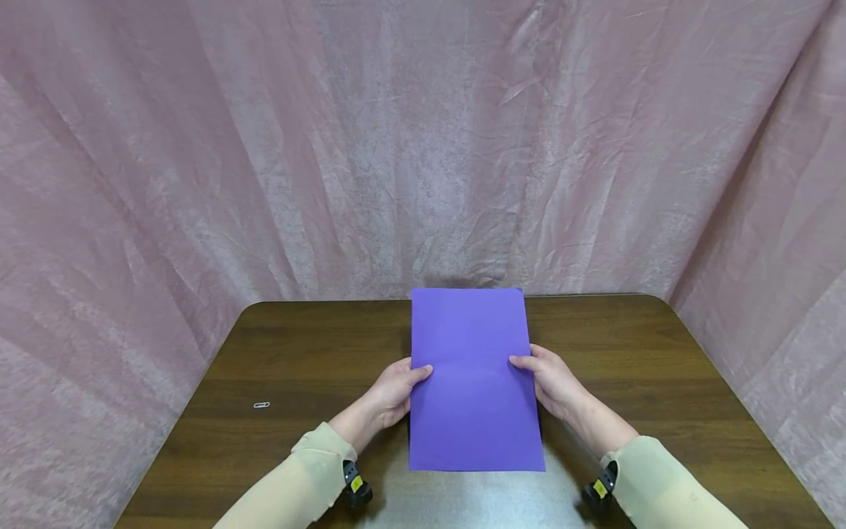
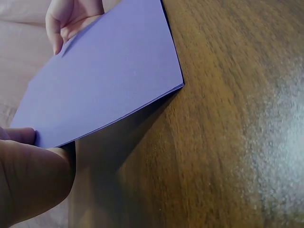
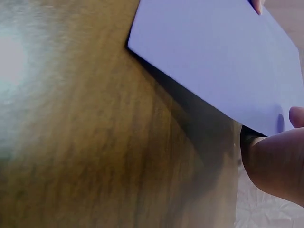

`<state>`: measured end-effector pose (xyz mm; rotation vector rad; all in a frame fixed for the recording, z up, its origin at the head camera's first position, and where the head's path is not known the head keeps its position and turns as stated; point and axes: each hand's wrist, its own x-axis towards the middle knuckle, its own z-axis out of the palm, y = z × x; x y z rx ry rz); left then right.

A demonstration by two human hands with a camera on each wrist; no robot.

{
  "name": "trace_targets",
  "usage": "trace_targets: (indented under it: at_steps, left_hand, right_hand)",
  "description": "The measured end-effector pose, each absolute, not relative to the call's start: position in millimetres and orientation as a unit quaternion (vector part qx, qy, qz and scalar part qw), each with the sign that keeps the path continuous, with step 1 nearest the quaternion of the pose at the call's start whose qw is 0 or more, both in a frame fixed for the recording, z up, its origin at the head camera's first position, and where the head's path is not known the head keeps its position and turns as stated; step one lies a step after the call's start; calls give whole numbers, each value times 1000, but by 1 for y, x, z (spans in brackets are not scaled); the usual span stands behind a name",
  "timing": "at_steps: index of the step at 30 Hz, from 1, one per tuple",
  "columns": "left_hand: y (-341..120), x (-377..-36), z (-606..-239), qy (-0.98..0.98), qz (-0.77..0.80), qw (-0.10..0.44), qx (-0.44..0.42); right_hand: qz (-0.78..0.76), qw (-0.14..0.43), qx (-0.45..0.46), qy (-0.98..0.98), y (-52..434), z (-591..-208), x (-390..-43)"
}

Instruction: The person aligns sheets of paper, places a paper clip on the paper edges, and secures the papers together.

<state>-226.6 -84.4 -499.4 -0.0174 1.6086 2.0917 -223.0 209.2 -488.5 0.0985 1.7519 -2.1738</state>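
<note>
Paperclip (image 1: pixel 261 405): lying alone on the desk (image 1: pixel 311 345), well left.
Left hand (image 1: pixel 395 389): fingers pinching the purple paper's left edge, steadying it.
Purple paper (image 1: pixel 472 382): hovering mid-desk, near edge lifting clear.
Right hand (image 1: pixel 554 382): fingers pinching the right edge, keeping it level.

From my seat I see a dark wooden table (image 1: pixel 661 382) with rounded far corners, its grain running side to side. A pale glare lies on the top toward the near edge, around 6 o'clock. A small metal paper clip (image 1: pixel 261 405) lies flat on the wood at about 9 o'clock, well apart from everything else. A wrinkled pink curtain (image 1: pixel 423 147) hangs behind the table from 9 through 12 to 3 o'clock, draping down past both side edges.
</note>
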Motion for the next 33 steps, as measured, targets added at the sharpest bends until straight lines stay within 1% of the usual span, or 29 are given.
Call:
trace_targets:
  at_steps: [8, 15, 28, 33]
  left_hand:
    - [-84, -225, -499, 589, 769, 248, -8]
    - [-84, -226, -501, 586, 771, 248, -9]
    - [-84, -222, -498, 586, 772, 247, 4]
    - [-83, -221, -496, 591, 770, 242, -5]
  right_hand:
    - [-789, 212, 49, 574, 209, -487, -228]
    - [-786, 241, 41, 568, 209, -489, -227]
    - [-771, 216, 68, 596, 201, -488, -222]
    - [-763, 210, 71, 608, 199, -486, -221]
